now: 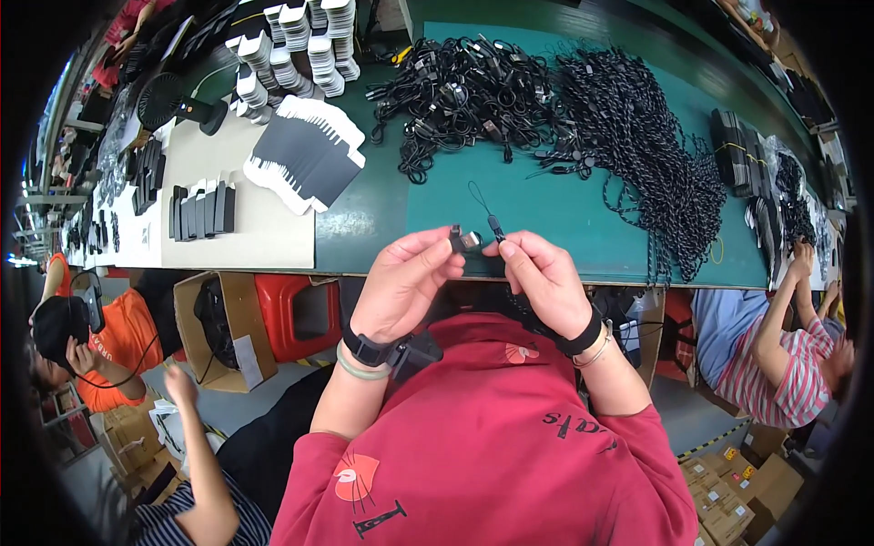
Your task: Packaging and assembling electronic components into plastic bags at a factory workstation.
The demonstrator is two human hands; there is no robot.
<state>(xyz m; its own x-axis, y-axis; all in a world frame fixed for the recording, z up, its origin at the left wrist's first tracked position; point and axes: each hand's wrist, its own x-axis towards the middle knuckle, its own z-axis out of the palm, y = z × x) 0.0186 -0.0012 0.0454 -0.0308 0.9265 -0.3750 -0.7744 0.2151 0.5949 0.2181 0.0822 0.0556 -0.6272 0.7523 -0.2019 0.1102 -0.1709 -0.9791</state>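
Observation:
My left hand (411, 273) is closed in a pinch on a short black USB cable (458, 238), whose metal plug points to the right. Close beside it, my right hand (539, 273) pinches the dark end of a black lanyard (494, 227). A thin cord loop (476, 195) stands up from that end, and the rest of the lanyard hangs below the hand, partly hidden. Both hands are above the near edge of the green table mat (564, 209). Cable and lanyard end are a small gap apart.
Ahead lie a heap of black cables (469, 100) and a pile of speckled black lanyards (637, 146). To the left are fanned white-and-black cards (305, 153), stacked white pieces (296, 45), black boxes (202, 211) and a small fan (182, 105). People sit on both sides.

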